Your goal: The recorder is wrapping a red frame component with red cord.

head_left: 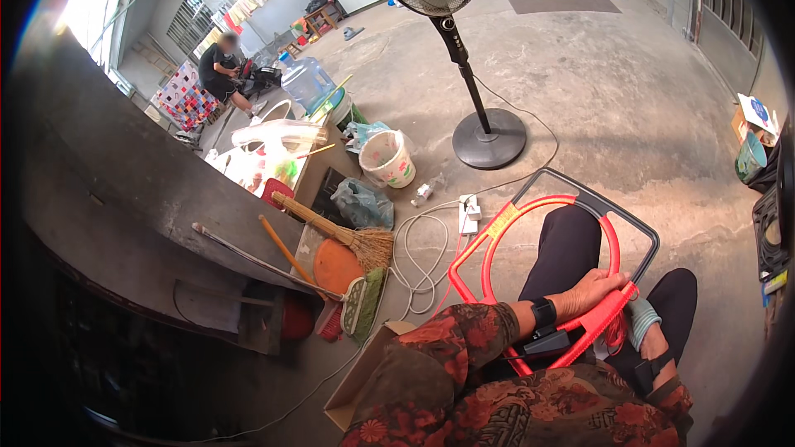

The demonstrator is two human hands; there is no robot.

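A red-and-black frame (465, 275) with a round red ring inside it lies over my lap. My left hand (592, 291), with a black band on its wrist, is closed round the frame's right side. Beside and below it is my right hand (643, 320), which seems to wear a grey striped glove. Its fingers are hidden behind the frame, so its grip does not show. Coiled red cord (614, 334) hangs next to the right hand. A black box-shaped piece (546, 343) sits at the frame's lower edge, near my left wrist.
Ahead stands a black pedestal fan (489, 138). A white power strip (469, 213) and looped cable (403, 258) lie on the floor. Left are a straw broom (364, 240), a patterned bucket (387, 159) and an open cardboard box (358, 377). Another person (217, 68) is far left.
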